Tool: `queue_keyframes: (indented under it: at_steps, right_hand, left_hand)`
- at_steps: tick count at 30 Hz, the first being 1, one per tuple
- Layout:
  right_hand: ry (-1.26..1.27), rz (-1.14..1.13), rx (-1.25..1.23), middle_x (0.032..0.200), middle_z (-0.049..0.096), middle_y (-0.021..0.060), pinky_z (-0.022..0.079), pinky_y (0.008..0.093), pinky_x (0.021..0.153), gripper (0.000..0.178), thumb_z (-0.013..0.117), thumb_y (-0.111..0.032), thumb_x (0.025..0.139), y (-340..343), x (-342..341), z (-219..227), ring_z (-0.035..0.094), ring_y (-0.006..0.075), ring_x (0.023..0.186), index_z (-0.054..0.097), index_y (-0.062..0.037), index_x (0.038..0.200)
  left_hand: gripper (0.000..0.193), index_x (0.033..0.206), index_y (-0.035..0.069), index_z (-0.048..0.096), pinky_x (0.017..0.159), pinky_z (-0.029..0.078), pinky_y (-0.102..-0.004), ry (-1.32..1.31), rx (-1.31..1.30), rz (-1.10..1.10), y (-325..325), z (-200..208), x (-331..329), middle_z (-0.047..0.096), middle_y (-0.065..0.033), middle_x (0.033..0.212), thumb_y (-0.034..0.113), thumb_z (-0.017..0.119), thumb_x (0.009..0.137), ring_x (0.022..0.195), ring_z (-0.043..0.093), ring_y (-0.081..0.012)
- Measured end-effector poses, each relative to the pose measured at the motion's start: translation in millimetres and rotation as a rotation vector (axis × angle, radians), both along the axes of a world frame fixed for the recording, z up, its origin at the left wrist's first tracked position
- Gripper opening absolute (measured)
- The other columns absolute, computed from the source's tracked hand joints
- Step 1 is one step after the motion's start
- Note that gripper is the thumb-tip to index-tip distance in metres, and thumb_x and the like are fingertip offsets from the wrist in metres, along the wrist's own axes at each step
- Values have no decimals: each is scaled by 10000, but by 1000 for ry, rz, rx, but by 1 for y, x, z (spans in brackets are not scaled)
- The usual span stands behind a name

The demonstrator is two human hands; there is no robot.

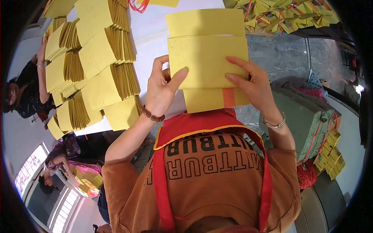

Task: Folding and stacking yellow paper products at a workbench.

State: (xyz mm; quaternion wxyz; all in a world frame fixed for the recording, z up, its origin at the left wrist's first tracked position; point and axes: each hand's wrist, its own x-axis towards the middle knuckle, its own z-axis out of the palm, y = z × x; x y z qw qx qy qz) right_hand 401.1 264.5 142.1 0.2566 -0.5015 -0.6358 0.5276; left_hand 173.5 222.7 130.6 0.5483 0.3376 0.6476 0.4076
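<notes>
Both hands grip a rectangular yellow paper stack (208,62) with fine ridges along its left side, held by its two side edges. The thumb of my left hand (163,81) lies on top near the left edge, its other fingers bent around the side. From the right, my right hand (252,81) presses two digits on the top face; its other fingers are hidden. Beyond the stack another yellow sheet (204,22) shows. Toward my body, a yellow sheet with an orange strip (229,98) sticks out from under it. How many layers there are, I cannot tell.
Fanned yellow paper bundles (97,58) cover the left of the white table (149,42). More yellow bundles with red ties (287,17) lie at the far right. A green wrapped bale (299,120) stands at my right. Another person (29,91) sits across at the left.
</notes>
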Motion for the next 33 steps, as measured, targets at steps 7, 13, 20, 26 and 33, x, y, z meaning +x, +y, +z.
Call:
queue_keyframes:
  at_steps: [7,13,20,26,33]
  right_hand:
    - [-41,50,-88,1068,603,70,458,242,810,373,645,-47,807,6,2,-3,562,107,950,585,-22,1173]
    - [-13,27,14,974,625,144,469,298,778,374,662,-125,779,5,3,-8,615,213,886,604,-49,1141]
    - [15,27,-74,1005,611,109,466,274,790,370,653,-87,794,8,2,-10,590,166,908,593,-31,1155]
    - [62,-50,-89,1103,558,152,486,303,754,421,669,-122,773,3,8,-8,596,229,932,574,-66,1179]
    - [-485,278,973,1367,373,121,296,478,1032,505,666,-331,768,-5,-15,-3,374,324,1250,531,-144,1217]
  left_hand:
    - [477,1250,37,328,476,294,-190,-79,110,43,-5,-10,0,552,15,626,83,606,864,525,408,-29]
    - [498,1243,36,413,625,385,-258,471,341,-60,0,8,-10,573,-69,807,91,653,810,688,488,-138]
    - [640,1309,60,443,1021,263,-464,1014,749,-740,28,14,24,409,-183,1328,349,657,779,1263,318,-362]
    - [760,1297,71,457,1043,232,-489,1102,728,-784,30,-1,29,387,-170,1354,524,653,719,1276,313,-344]
    - [769,1299,74,457,1048,204,-506,1177,686,-860,33,-3,29,323,-154,1401,504,669,698,1311,254,-332]
